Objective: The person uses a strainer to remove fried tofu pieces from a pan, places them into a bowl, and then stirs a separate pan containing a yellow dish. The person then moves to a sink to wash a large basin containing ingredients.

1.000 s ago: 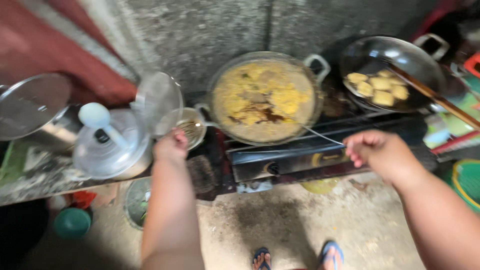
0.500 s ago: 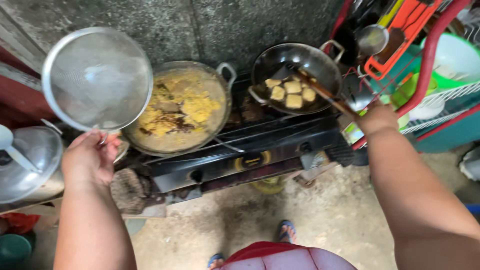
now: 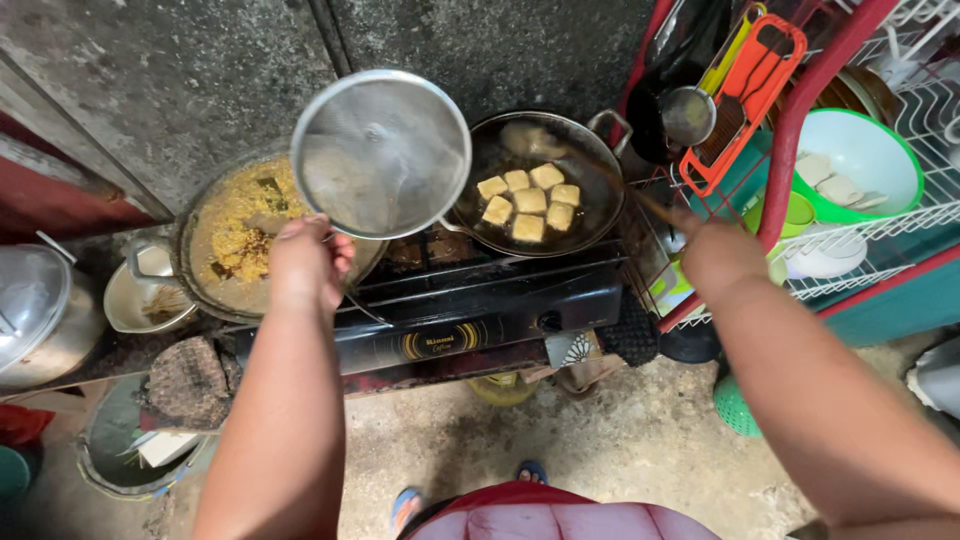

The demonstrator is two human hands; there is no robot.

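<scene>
- My left hand (image 3: 310,262) is wrapped tight around the handle of the round mesh strainer (image 3: 381,153), fingers curled shut on it, so the bowl of the strainer hangs level in the air rather than resting on anything.
- The strainer sits up at about 12 o'clock from that hand, hovering between the two pans, its edge overlapping the near rim of the dark frying pan (image 3: 600,205); held there, I judge, it is close enough to catch whatever gets lifted out of the oil.
- My right hand (image 3: 720,255) is out at 3 o'clock from the frying pan, closed on a long wooden stick (image 3: 640,200) that slants up and left into the pan; I cannot tell exactly how the fingers lie, since I only see the back of the hand.
- In the frying pan, the golden tofu cubes (image 3: 528,203) lie bunched together toward the middle, sitting in oil.
- At 9 o'clock from the strainer, the wide pan of yellow food (image 3: 235,235) stays on the other burner of the black stove (image 3: 480,330).
- Further out at 9 o'clock, a small bowl (image 3: 140,300) and a steel pot with a lid (image 3: 40,320) sit aside.
- At 3 o'clock, the green bowl (image 3: 860,150) rests in the wire rack (image 3: 900,225), within reach.
</scene>
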